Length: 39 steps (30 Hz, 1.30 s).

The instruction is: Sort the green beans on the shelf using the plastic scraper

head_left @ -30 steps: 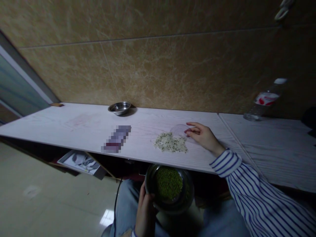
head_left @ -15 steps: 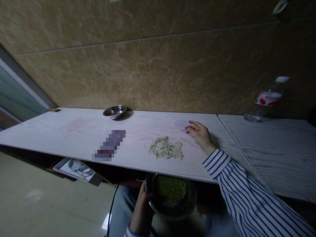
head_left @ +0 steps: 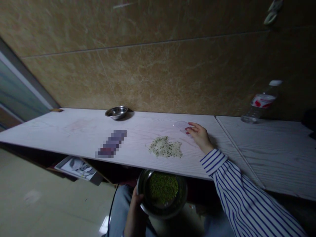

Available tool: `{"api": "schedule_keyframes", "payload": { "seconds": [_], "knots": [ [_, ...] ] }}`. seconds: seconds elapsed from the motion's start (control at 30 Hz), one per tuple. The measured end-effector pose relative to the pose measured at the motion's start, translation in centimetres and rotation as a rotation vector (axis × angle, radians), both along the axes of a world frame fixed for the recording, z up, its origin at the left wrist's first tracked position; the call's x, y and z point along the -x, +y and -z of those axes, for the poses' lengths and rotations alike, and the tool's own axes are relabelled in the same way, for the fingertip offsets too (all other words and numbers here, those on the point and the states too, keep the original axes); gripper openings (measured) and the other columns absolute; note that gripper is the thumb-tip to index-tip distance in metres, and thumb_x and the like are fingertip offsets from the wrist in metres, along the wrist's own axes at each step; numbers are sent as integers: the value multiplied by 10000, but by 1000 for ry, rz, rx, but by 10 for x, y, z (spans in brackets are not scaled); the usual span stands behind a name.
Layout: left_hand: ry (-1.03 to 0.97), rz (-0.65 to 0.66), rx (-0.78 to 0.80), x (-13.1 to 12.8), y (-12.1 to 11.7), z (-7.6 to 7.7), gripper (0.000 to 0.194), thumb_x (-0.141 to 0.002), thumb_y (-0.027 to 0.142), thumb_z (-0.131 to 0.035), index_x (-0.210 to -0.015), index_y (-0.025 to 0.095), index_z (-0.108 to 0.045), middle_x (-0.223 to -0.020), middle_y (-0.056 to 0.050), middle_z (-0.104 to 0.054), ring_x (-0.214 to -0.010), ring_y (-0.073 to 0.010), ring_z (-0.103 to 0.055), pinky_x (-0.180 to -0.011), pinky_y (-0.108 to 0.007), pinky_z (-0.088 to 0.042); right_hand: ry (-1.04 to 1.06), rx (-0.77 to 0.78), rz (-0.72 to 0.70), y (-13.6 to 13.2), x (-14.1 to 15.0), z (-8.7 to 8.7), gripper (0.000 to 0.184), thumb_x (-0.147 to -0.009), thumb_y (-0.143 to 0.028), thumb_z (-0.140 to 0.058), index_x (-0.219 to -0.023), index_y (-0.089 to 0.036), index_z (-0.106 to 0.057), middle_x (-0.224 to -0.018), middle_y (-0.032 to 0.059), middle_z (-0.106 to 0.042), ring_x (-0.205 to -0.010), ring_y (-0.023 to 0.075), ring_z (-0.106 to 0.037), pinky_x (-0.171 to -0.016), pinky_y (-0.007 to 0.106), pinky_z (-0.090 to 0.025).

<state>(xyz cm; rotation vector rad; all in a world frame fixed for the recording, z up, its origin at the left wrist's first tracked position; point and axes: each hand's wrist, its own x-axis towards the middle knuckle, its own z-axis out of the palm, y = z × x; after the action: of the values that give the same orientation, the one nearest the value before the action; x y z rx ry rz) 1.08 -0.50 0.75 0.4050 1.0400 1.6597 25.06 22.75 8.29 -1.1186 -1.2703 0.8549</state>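
Observation:
My left hand [head_left: 135,202] grips the left rim of a metal bowl [head_left: 170,215], below the table's front edge and over my lap. Small green beans, like mung beans [head_left: 163,188], lie in the bowl. On the tabletop is a flat patch of white rice grains mixed with green beans [head_left: 166,148]. Beyond its right side, my right hand [head_left: 200,136] pinches the edge of a clear, round plastic piece [head_left: 179,125], perhaps a lid or shallow dish, just at the tabletop.
A small steel bowl [head_left: 117,113] stands near the wall. Left of the grains lies a pixelated flat object [head_left: 113,144]. A clear bottle [head_left: 262,102] with a white cap stands at the right. Below the table, an open drawer [head_left: 76,168] juts out at the left.
The bowl of green beans has shifted left with my left hand. My right hand keeps its pinch on the clear plastic piece almost in place. The view has turned slightly.

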Motion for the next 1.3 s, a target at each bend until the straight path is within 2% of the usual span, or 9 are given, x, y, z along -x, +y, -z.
{"api": "schedule_keyframes", "payload": {
  "seconds": [0.23,0.43,0.57,0.73,0.87,1.0,1.17,1.3],
  "knots": [
    [-38,-45,5,11,-1,-9,573,-646,372,-758,-1197,216,-737,-1127,-111,-761,-1294,-433,-550,-1101,-551,-408,-35,20,-29,-8,10,1,437,-655,-374,-747,-1033,-165,-681,-806,56,-753,-669,178,-691,-645,319,-537],
    [-51,-56,11,17,2,-2,550,-659,387,-754,-1176,199,-741,-1144,-117,-755,-1296,-435,-545,-1097,-554,-411,-63,86,12,-3,0,-13,426,-629,-327,-769,-998,-136,-677,-763,75,-735,-603,173,-668,-519,262,-451],
    [-39,-77,38,19,1,4,543,-647,393,-772,-1156,205,-750,-1113,-115,-760,-1304,-440,-534,-1099,-559,-407,-68,78,-13,14,24,-25,420,-657,-308,-750,-1037,-141,-686,-800,85,-748,-667,172,-690,-567,259,-467],
    [-58,-70,43,20,-6,6,536,-662,400,-750,-1172,233,-746,-1135,-105,-754,-1316,-435,-525,-1102,-546,-408,-52,19,-54,19,56,-16,468,-668,-404,-739,-1061,-161,-666,-839,68,-742,-713,184,-691,-670,325,-516],
    [-58,-72,84,19,-5,9,589,-663,400,-734,-1230,243,-721,-1155,-94,-748,-1316,-431,-522,-1103,-537,-410,-73,9,-84,15,45,-9,455,-662,-421,-748,-1041,-184,-663,-801,41,-725,-720,189,-686,-691,346,-530],
    [-76,-61,103,17,-1,14,578,-656,386,-724,-1211,226,-726,-1137,-95,-748,-1286,-434,-547,-1096,-541,-415,-107,40,-103,11,32,-10,424,-657,-367,-751,-1026,-177,-665,-752,24,-706,-673,175,-678,-636,315,-520],
    [-73,-48,116,17,0,21,577,-639,407,-743,-1188,232,-730,-1135,-101,-748,-1272,-435,-554,-1082,-547,-424,-114,113,-162,5,37,-12,467,-676,-222,-716,-1134,-162,-649,-768,19,-694,-644,151,-673,-540,254,-490],
    [-73,-49,98,20,6,29,621,-584,405,-768,-1179,230,-733,-1093,-100,-753,-1272,-450,-543,-1083,-560,-414,-136,115,-214,-5,39,-18,394,-693,-161,-694,-1087,-154,-695,-743,15,-681,-635,144,-676,-587,271,-543]
  ]
}}
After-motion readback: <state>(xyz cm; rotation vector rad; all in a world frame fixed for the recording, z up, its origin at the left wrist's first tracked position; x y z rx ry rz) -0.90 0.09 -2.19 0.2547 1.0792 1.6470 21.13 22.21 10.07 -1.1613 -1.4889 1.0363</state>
